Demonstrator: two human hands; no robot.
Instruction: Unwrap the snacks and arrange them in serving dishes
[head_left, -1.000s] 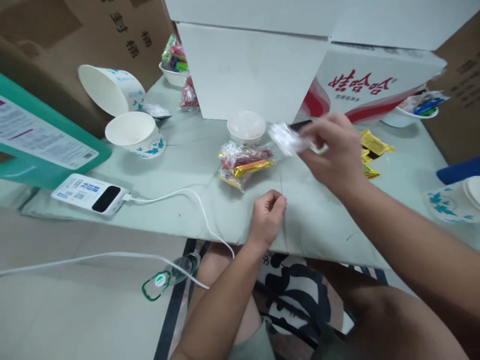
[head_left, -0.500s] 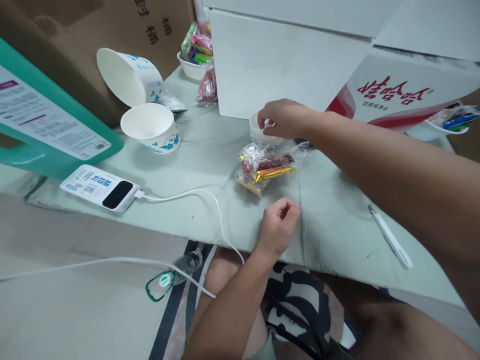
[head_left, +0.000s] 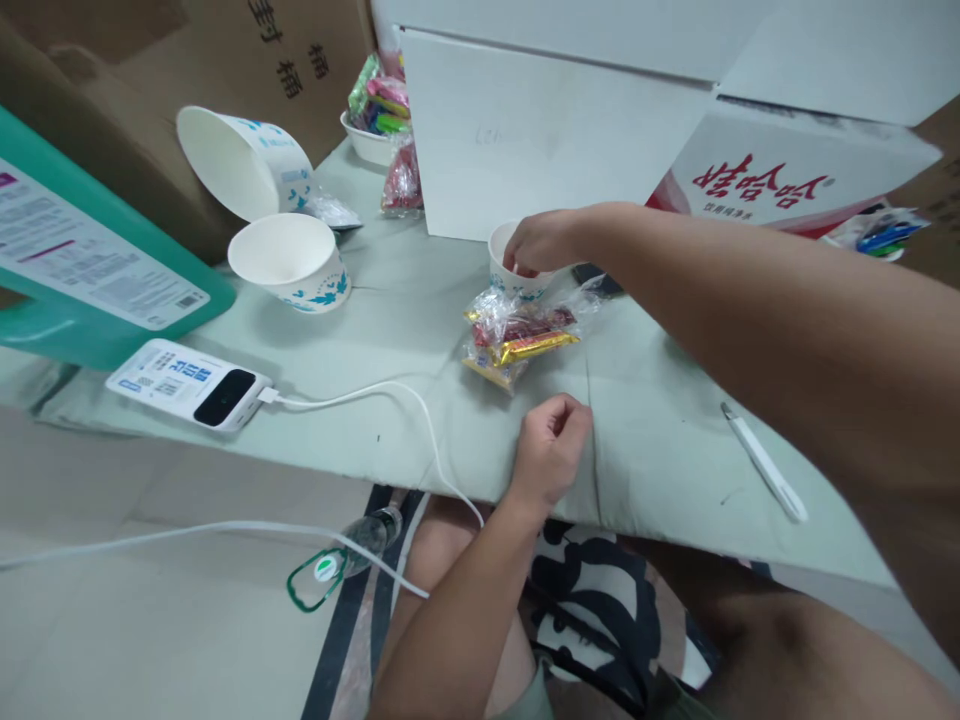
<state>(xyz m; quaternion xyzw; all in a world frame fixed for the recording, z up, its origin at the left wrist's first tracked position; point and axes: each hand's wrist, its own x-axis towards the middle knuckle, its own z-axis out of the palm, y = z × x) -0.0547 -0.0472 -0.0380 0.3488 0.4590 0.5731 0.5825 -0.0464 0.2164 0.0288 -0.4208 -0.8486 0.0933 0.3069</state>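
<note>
My right hand [head_left: 541, 242] reaches over a small white paper cup [head_left: 500, 272] with a blue leaf print. Its curled fingertips dip inside the rim, and whatever they pinch is too hidden to make out. Directly in front of that cup lies a clear plastic bag of wrapped snacks [head_left: 517, 338], with red, gold and yellowish wrappers showing. My left hand [head_left: 553, 448] rests as a loose fist near the table's front edge, just below the bag and apart from it. Nothing shows in that fist.
Left of the small cup stand a larger paper bowl [head_left: 330, 282] and a tipped one [head_left: 289, 165]. A power bank [head_left: 187, 383] with a white cable [head_left: 405, 385], a green jug [head_left: 112, 240], a white pen-like cutter [head_left: 763, 462] and white boxes [head_left: 555, 130] surround the work area.
My right hand has lowered, its fingertips going deeper into the small cup. My left fist stays in place. The whole view has shifted slightly.
</note>
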